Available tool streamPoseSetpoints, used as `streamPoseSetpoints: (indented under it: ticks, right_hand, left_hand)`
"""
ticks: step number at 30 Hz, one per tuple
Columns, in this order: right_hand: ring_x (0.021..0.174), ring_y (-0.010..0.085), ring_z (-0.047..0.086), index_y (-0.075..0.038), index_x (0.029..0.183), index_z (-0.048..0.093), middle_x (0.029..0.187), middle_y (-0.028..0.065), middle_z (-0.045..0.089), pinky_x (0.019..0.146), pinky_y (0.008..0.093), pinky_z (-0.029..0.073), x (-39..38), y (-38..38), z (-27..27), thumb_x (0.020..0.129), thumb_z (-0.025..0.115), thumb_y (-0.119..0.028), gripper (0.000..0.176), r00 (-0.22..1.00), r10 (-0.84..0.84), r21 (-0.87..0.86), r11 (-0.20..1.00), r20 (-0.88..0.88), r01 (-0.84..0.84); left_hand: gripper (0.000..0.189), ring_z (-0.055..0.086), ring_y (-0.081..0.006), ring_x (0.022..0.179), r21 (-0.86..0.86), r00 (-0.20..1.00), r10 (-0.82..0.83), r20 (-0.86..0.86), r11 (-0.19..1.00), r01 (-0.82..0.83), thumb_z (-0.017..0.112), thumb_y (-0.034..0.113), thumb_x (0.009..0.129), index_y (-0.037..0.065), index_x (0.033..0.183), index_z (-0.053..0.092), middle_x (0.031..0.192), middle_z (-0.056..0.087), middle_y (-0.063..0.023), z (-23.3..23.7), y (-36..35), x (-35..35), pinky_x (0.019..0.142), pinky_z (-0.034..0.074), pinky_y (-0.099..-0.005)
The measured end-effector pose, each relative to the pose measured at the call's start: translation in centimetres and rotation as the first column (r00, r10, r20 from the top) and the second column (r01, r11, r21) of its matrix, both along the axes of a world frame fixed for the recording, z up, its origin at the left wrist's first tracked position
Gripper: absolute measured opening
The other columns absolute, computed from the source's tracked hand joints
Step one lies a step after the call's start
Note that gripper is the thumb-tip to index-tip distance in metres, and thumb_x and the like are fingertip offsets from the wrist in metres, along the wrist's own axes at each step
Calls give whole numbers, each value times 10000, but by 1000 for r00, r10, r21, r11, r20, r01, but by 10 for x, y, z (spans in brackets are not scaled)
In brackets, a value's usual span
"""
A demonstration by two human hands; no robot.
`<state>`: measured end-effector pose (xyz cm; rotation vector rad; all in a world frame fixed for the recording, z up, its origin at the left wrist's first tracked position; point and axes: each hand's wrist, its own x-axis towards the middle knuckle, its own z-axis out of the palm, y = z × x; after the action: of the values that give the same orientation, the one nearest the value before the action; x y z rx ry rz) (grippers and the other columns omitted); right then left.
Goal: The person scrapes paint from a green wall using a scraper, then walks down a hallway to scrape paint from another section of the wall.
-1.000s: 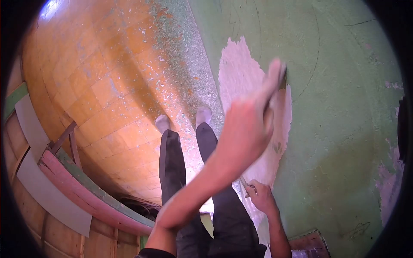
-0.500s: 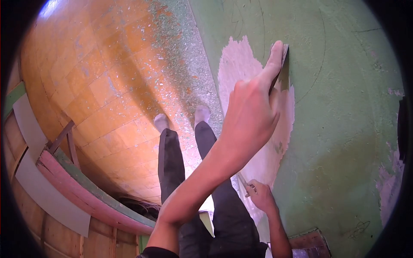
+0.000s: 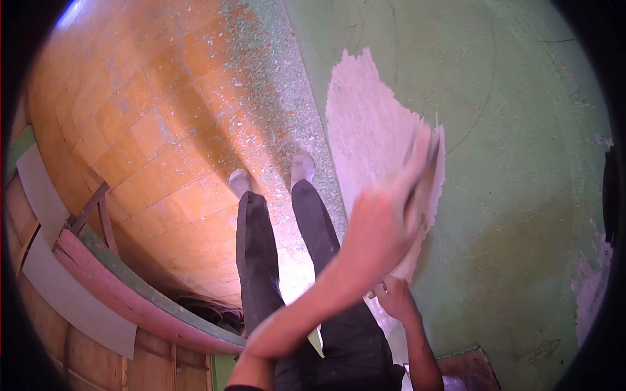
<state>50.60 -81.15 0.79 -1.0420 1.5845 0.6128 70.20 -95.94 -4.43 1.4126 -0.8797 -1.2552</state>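
My left hand [image 3: 383, 212] reaches across the pale bare patch [image 3: 365, 111] on the green wall [image 3: 515, 150]. It is closed around a scraper [image 3: 433, 148], with the index finger stretched along the thin blade; both are smeared by motion near the patch's right edge. Lower down, my right hand [image 3: 396, 298] is closed near the patch's bottom end. A ring shows on one of its fingers, and it grips a thin tool whose visible end is mostly hidden behind my left forearm.
Green and pale flakes [image 3: 261, 85] litter the orange tiled floor [image 3: 156, 124] along the wall's foot. My socked feet [image 3: 302, 168] stand there. A pink and green curved ledge [image 3: 130, 293] lies at the lower left, with a brown wooden piece [image 3: 89, 207] beside it.
My left hand and its scraper have moved down the patch, away from its upper right edge. My right hand stays almost in place, its tool now more hidden.
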Motion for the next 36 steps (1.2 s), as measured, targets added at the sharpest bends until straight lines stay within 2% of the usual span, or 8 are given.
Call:
streamPoseSetpoints:
  ticks: [5,6,9,12,20,28,32,36]
  right_hand:
    - [798,300,756,33,1016,641,816,203,727,767,413,554,-7,6,-13,965,595,-177,221,999,-33,48,998,-11,33]
    - [797,300,756,34,1019,640,820,203,728,766,412,554,-7,8,-12,963,598,-175,220,999,-43,51,998,-6,43]
    - [796,301,756,36,1026,638,829,201,729,759,409,554,-7,8,-11,960,606,-169,218,998,-67,46,997,2,67]
    - [787,298,755,36,1030,644,817,198,728,745,406,553,-7,9,-13,960,605,-164,216,999,-54,45,998,1,54]
    - [790,296,754,31,1016,656,786,187,726,735,403,550,-7,8,-12,952,610,-160,207,998,-58,31,998,2,58]
    - [786,310,749,34,1034,641,824,212,718,725,421,545,-6,9,-14,977,599,-171,217,999,-39,55,998,-6,39]
    - [775,307,747,35,1031,643,826,213,719,718,423,542,-8,11,-15,975,597,-170,217,998,49,74,996,-44,-46]
    - [780,309,748,27,1024,643,818,208,719,726,428,543,-9,16,-14,971,594,-162,202,998,-60,47,997,-1,60]
  left_hand:
    - [567,647,-487,932,0,998,27,-57,1000,-27,540,12,936,43,1495,449,1105,589,-359,-14,-23,17,774,519,-473]
    - [647,643,-492,931,104,992,-110,-67,988,117,535,-9,896,56,1527,410,1110,597,-353,-9,2,11,793,515,-470]
    - [777,529,-230,651,258,946,-203,-254,928,268,534,-28,839,107,1581,347,818,561,-205,-12,51,-7,718,492,-345]
    - [830,529,-212,722,217,948,-274,-163,927,306,557,-32,836,90,1607,275,866,529,-171,-24,53,-4,733,480,-314]
    - [754,545,-207,755,5,988,-76,-133,997,77,584,14,941,70,1611,245,970,573,-193,-27,4,2,829,484,-312]
    - [765,491,-196,570,157,945,-316,-82,933,325,523,-93,809,116,1540,442,649,460,-170,-10,8,34,747,492,-309]
    - [793,515,-212,560,46,989,-122,-88,991,126,509,-106,789,141,1541,445,665,500,-199,-8,30,3,682,493,-304]
    - [799,543,-234,553,62,991,-127,-33,990,129,503,-110,790,150,1543,442,707,560,-223,-8,0,21,661,512,-328]
